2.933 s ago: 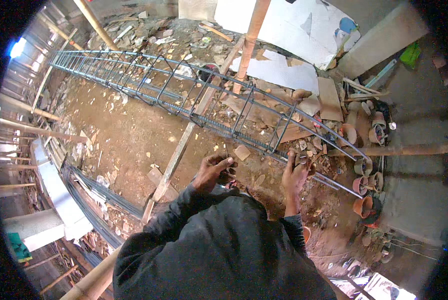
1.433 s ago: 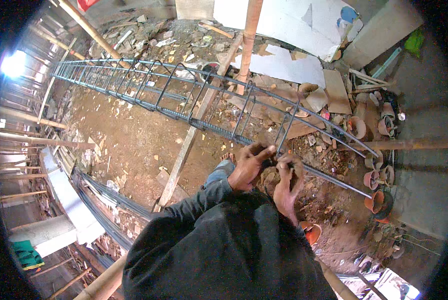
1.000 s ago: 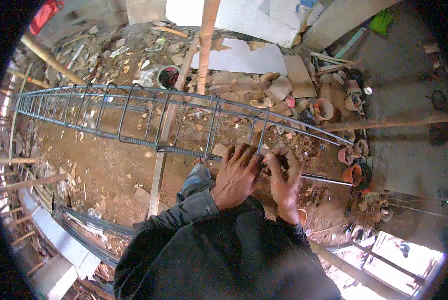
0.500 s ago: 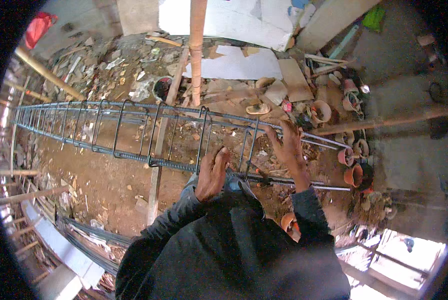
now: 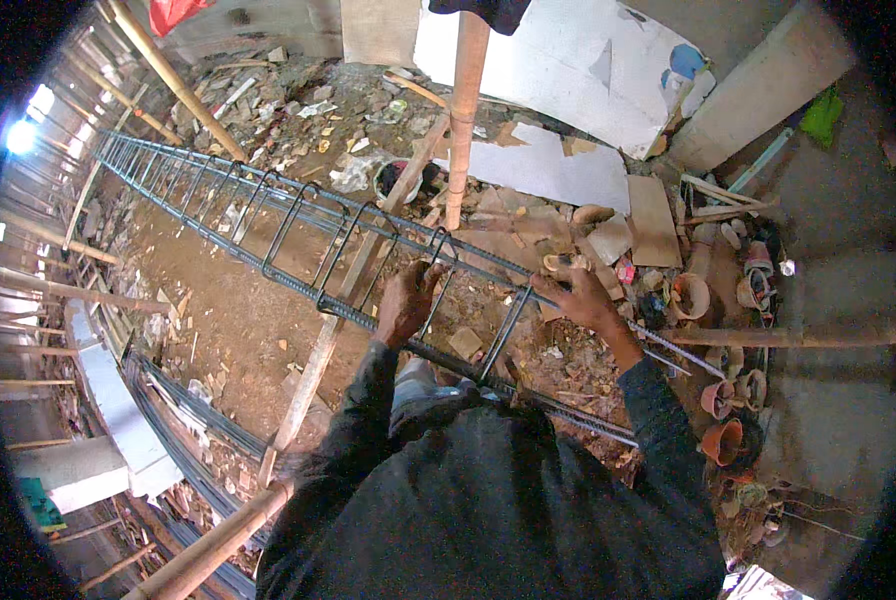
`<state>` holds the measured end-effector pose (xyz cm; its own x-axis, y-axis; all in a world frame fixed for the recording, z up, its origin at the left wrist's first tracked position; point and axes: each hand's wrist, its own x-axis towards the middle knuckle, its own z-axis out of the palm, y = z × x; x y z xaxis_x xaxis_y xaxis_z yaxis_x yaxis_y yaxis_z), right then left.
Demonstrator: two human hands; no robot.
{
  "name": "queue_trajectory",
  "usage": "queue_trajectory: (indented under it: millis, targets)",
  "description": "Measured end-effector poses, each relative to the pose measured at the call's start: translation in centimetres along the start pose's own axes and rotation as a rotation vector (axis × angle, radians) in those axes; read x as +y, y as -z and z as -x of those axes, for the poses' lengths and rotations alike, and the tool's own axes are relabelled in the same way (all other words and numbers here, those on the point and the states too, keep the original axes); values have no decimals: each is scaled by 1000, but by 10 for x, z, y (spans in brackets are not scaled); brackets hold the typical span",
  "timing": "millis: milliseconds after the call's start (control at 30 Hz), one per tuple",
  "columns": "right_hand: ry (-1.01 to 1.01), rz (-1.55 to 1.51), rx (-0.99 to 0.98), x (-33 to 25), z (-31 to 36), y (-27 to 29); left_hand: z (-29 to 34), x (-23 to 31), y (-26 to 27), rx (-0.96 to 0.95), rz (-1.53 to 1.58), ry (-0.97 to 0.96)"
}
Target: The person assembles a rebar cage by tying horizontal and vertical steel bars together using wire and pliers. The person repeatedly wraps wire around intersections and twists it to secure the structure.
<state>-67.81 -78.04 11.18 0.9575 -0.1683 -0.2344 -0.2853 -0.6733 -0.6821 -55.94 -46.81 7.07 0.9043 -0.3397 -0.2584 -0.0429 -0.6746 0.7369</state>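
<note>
Rebar cage (image 5: 356,317), beside left grip (image 5: 406,304), at right grip (image 5: 585,301)

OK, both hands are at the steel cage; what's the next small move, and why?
Probably close the right hand around the corner where the rightmost stirrup meets the far bar: its fingertips are close to that corner, while the left hand is by the neighbouring stirrup. Whether either hand has a grip is unclear.

I am holding my left forearm (image 5: 360,400) and right forearm (image 5: 662,418) forward, well apart; my left hand (image 5: 406,303) is pointing away from me, fingers curled; my right hand (image 5: 585,302) is slanting leftward, fingers bent.
</note>
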Motion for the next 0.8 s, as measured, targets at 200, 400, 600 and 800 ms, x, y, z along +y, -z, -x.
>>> queue_trajectory:
  millis: [200,400,600,800]
  targets:
    - [-15,-27,-11,-13,10,7,3,-8,-34,13,361,-146]
    - [-67,-76,-21,-2,8,11,15,16,-30,119,157,-112]
    - [-116,-260,41,6,-7,0,33,34,-16,350,-45,-52]
    - [-211,101,-61,0,-12,4,76,75,-8,414,91,-458]
